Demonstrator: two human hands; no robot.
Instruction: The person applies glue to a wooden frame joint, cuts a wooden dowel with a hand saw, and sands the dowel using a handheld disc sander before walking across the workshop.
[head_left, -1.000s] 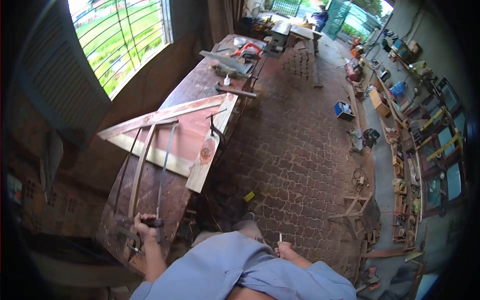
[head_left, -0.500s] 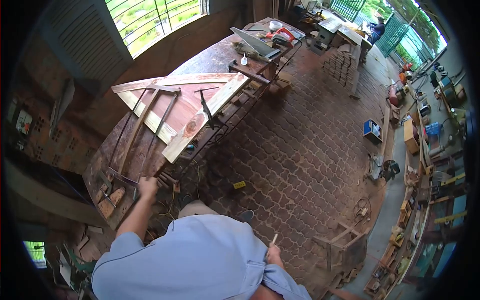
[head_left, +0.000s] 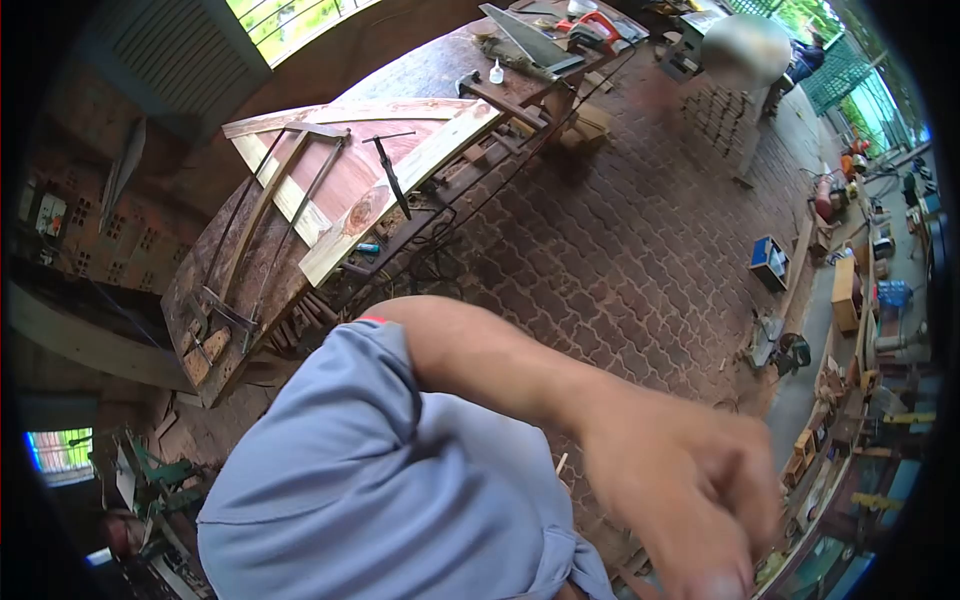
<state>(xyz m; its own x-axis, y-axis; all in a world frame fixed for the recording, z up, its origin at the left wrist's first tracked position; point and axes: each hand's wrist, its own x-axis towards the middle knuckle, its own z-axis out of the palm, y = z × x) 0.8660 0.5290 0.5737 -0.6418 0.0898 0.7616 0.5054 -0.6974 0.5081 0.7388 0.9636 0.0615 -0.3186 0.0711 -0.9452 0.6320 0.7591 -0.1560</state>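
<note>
My left hand [head_left: 680, 480] reaches across my body to the lower right, large and close to the camera, slightly blurred. Its fingers are half curled, the thumb apart from them, and I see nothing between them. Behind that forearm, my right hand [head_left: 568, 482] is almost wholly hidden; a thin pale stick [head_left: 562, 463] pokes up from it. On the workbench [head_left: 210, 290] lies a pale wooden frame [head_left: 355, 220] with a reddish panel [head_left: 330, 170]. A wooden frame saw [head_left: 262, 210] rests across one corner, and a bar clamp [head_left: 390, 175] grips the edge.
A white bottle [head_left: 496, 72], a red tool [head_left: 598, 28] and a grey board [head_left: 530, 40] are at the bench's far end. A blue box [head_left: 769, 262] stands on the brick floor [head_left: 620, 270]. Tools and wood line the right wall. A person [head_left: 806, 58] is far off.
My left hand has left the frame saw's near end and swung right across my body. The view has shifted, and the right hand is now mostly covered by my body and arm.
</note>
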